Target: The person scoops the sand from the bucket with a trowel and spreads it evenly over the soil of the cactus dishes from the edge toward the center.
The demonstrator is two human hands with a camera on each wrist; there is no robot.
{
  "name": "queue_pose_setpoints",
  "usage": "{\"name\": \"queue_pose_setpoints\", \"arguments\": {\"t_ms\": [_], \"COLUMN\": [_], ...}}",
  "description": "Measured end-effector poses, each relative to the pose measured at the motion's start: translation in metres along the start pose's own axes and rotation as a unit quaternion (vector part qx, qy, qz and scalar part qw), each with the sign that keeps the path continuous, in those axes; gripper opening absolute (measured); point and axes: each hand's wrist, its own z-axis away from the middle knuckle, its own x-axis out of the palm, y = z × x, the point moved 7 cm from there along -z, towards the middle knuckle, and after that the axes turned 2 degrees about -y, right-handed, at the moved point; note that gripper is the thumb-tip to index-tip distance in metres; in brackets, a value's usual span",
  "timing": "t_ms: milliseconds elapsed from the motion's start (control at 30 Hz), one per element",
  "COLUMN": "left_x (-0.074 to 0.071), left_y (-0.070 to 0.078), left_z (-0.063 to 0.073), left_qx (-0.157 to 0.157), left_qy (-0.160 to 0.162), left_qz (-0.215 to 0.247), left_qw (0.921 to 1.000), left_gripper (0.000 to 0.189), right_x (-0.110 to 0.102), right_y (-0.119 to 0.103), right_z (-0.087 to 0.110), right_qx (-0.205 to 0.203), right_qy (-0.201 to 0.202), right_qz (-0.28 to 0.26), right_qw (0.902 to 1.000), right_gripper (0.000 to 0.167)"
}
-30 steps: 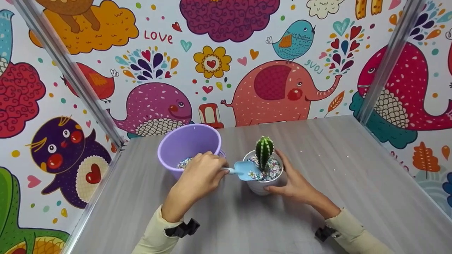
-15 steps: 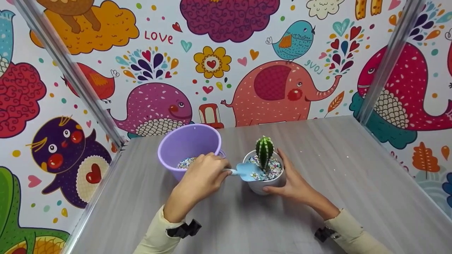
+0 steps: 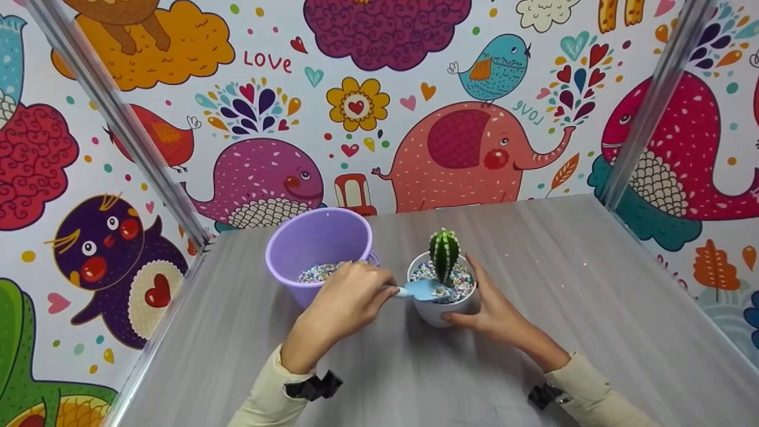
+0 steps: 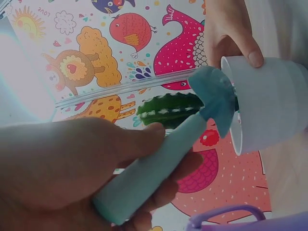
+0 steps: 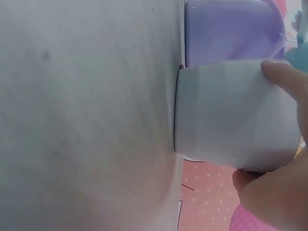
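My left hand (image 3: 341,308) grips the handle of a light blue toy shovel (image 3: 421,290). The shovel's blade reaches over the near left rim of a white pot (image 3: 433,315), and a few pebbles show at its tip. In the pot a green ribbed cactus (image 3: 444,255) stands upright among small multicoloured pebbles (image 3: 460,284). My right hand (image 3: 501,314) holds the pot from the right, thumb on the near side. The right wrist view shows the pot's wall (image 5: 231,115) between thumb and fingers, its base on the table. In the left wrist view, the thumb lies along the shovel's handle (image 4: 154,168).
Left of the pot stands a purple bucket (image 3: 296,237) with more pebbles (image 3: 314,272) at its bottom, partly behind my left hand. A few tiny white specks lie on the grey table (image 3: 569,308) to the right. Patterned walls (image 3: 356,35) with metal posts (image 3: 652,112) enclose the back and sides.
My left hand has shifted slightly right, taking the shovel further over the pot. The blade has tilted and looks narrower. My right hand and the pot stay nearly still.
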Motion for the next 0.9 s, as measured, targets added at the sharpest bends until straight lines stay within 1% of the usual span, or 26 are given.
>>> {"name": "queue_pose_setpoints", "arguments": {"t_ms": [167,467,567,667,767,900], "left_x": [0.006,0.009,0.007,0.003,-0.002,-0.007], "left_y": [0.003,0.007,0.005,0.001,-0.004,-0.011], "left_z": [-0.002,-0.005,-0.003,0.0,0.002,0.004], "left_qx": [-0.004,0.011,0.014,0.011,0.002,-0.018], "left_qy": [-0.015,-0.003,0.0,0.002,0.006,0.012], "left_qz": [0.009,0.007,0.004,0.007,-0.002,-0.022], "left_qw": [0.9998,0.9999,0.9999,0.9999,1.0,0.9995], "left_gripper": [0.016,0.021,0.02,0.016,0.013,0.014], "right_x": [0.0,-0.001,0.0,0.0,0.0,-0.001], "right_y": [0.0,-0.001,-0.001,-0.001,-0.001,-0.001], "right_z": [0.001,0.001,0.001,0.002,0.002,0.002], "right_qx": [0.002,-0.011,-0.011,-0.009,-0.007,-0.008], "right_qy": [-0.002,0.006,0.005,0.003,0.0,-0.001], "right_qz": [0.005,0.019,0.018,0.015,0.011,0.005], "right_qw": [1.0,0.9997,0.9998,0.9998,0.9999,1.0], "right_gripper": [0.132,0.13,0.131,0.131,0.132,0.132]}}
